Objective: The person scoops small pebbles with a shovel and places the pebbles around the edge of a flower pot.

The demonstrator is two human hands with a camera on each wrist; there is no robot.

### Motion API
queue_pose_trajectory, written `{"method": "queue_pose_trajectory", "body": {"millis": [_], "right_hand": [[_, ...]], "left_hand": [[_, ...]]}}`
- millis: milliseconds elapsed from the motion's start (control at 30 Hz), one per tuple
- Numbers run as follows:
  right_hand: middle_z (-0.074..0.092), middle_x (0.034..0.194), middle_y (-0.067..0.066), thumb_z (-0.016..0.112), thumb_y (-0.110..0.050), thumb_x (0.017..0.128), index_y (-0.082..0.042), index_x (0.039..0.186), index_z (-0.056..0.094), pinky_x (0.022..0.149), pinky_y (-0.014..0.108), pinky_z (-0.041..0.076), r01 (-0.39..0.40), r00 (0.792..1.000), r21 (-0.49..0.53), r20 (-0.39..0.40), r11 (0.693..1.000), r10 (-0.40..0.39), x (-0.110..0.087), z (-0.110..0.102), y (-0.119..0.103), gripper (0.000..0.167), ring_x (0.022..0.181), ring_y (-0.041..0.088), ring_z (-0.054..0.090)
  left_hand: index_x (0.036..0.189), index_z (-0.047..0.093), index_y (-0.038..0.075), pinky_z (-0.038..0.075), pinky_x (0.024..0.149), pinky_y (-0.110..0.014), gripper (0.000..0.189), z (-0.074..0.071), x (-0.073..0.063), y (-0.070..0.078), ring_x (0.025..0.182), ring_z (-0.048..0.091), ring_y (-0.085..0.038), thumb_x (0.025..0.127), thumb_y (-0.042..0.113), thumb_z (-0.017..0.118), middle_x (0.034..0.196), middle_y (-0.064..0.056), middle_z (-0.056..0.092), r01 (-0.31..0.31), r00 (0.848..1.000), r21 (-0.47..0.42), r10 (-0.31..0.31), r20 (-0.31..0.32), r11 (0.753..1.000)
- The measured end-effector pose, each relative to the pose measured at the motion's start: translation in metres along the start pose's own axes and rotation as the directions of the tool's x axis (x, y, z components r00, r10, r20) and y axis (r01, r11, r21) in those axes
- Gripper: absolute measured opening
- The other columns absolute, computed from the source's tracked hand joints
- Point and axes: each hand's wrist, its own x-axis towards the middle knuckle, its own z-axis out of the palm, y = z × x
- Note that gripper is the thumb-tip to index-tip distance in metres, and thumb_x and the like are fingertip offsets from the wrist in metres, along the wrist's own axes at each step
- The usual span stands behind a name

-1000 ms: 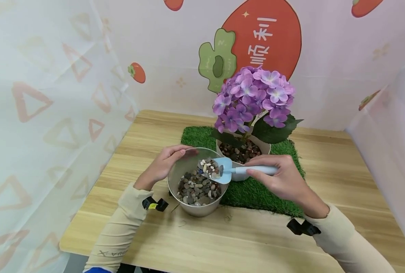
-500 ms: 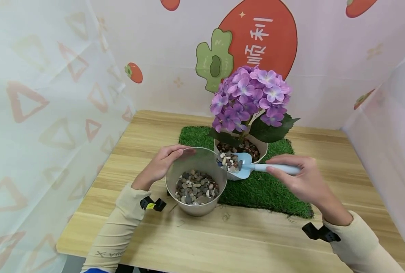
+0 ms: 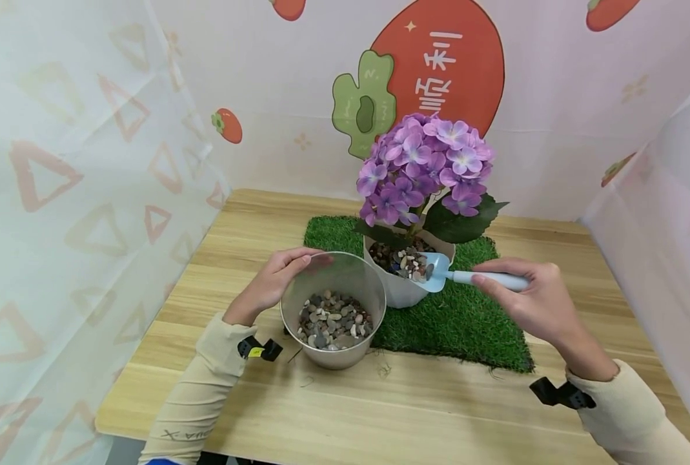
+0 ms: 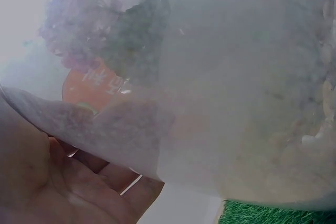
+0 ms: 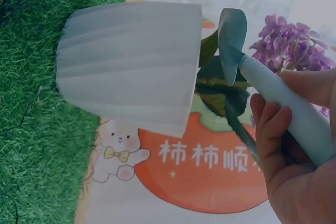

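The trowel (image 3: 439, 276) in your right hand (image 3: 539, 300) is pale blue, its stones (image 3: 411, 265) white, brown and grey. Just beyond, purple flowers (image 3: 426, 169) and dark green leaves (image 3: 463, 219) top a white pot (image 3: 403, 294) on bright green turf (image 3: 461, 326). The bucket (image 3: 335, 359) at your left hand (image 3: 277, 278) is cloudy grey, its pebbles (image 3: 334, 321) grey, tan and white. Your sleeves (image 3: 202, 394) are beige; the table (image 3: 333, 413) beneath your hands is yellowish wood grain.

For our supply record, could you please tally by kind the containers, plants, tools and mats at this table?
Containers: 2 (translucent tub, flowerpot)
Plants: 1 (purple hydrangea)
Tools: 1 (hand trowel)
Mats: 1 (green artificial-turf mat)
Total: 5
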Motion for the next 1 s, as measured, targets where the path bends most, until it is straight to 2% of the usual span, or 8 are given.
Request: {"method": "queue_pose_trajectory", "body": {"millis": [267,500,767,900,1000], "right_hand": [[0.073,0.075,0.003,0.080,-0.023,0.096,-0.013,0.104,0.084,0.036,0.025,0.036,-0.046,0.999,-0.072,0.016,0.996,0.047,0.011,0.005,0.007,0.013,0.040,0.009,0.044],[0.074,0.075,0.004,0.077,-0.025,0.098,-0.012,0.103,0.084,0.037,0.026,0.036,-0.076,0.996,-0.083,0.046,0.994,0.080,0.024,0.017,0.013,0.016,0.043,0.009,0.042],[0.076,0.073,0.006,0.077,-0.028,0.097,-0.009,0.105,0.084,0.037,0.025,0.035,-0.101,0.988,-0.111,0.107,0.989,0.113,0.039,0.034,0.005,0.022,0.040,0.004,0.036],[0.081,0.086,0.014,0.076,-0.025,0.097,-0.006,0.104,0.084,0.040,0.025,0.037,-0.061,0.989,-0.153,0.125,0.986,0.081,0.050,0.045,-0.005,0.021,0.039,0.006,0.040],[0.082,0.094,0.014,0.076,-0.022,0.096,-0.006,0.102,0.084,0.042,0.026,0.038,-0.026,0.992,-0.186,0.113,0.982,0.048,0.057,0.052,-0.011,0.019,0.038,0.007,0.041]], "left_hand": [[0.137,0.064,-0.006,0.053,0.112,-0.025,0.039,0.000,-0.002,0.001,0.132,0.065,-0.039,0.115,0.014,0.039,0.138,-0.023,0.069,0.006,1.000,-0.002,-0.006,-0.006,1.000],[0.137,0.064,-0.007,0.054,0.112,-0.025,0.039,0.001,-0.001,0.000,0.132,0.065,-0.041,0.115,0.014,0.039,0.138,-0.024,0.069,0.007,1.000,-0.007,-0.007,-0.007,1.000],[0.137,0.064,-0.005,0.054,0.113,-0.030,0.039,0.001,-0.001,0.000,0.132,0.066,-0.040,0.115,0.015,0.039,0.138,-0.023,0.069,0.006,1.000,-0.004,-0.006,0.000,1.000],[0.137,0.064,-0.006,0.054,0.113,-0.032,0.040,0.001,-0.001,0.002,0.131,0.066,-0.041,0.115,0.015,0.039,0.138,-0.024,0.069,0.003,1.000,-0.013,-0.003,0.001,1.000],[0.137,0.064,-0.007,0.055,0.113,-0.035,0.039,0.001,-0.001,0.002,0.130,0.066,-0.041,0.114,0.014,0.039,0.138,-0.024,0.069,-0.003,1.000,-0.011,0.003,-0.001,1.000]]}}
